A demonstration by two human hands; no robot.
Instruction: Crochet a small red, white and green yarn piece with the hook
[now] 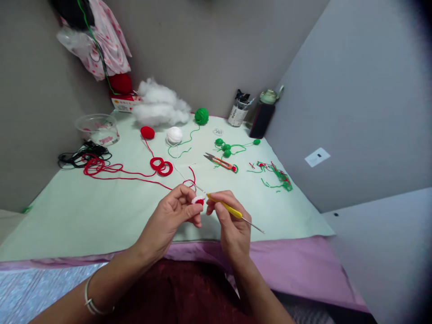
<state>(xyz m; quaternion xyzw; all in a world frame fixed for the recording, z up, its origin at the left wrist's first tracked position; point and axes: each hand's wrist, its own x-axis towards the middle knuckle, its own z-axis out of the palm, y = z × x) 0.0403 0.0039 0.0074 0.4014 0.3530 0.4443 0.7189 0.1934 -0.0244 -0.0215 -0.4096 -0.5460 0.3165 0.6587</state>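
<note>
Between its thumb and fingers my left hand (175, 211) pinches a small red and white crocheted piece (199, 201). My right hand (231, 220) is closed on a crochet hook with a yellow handle (232, 210), its metal tip beside the piece. The hook's other thin end points down to the right. White yarn runs from near the piece back to a white yarn ball (174, 135). Beyond my left hand lie red crocheted rings (162, 166) and loose red yarn. Orange-handled snips (221, 162) rest beyond my right hand, touching a small red, white and green piece.
White stuffing (160, 105), a green yarn ball (201, 116) and a red ball (147, 132) lie toward the back. A clear tub (97, 129) and black yarn (84, 155) sit left. Green pieces (227, 147), yarn scraps (280, 175), a cup (239, 112) and a dark phone (262, 119) are right.
</note>
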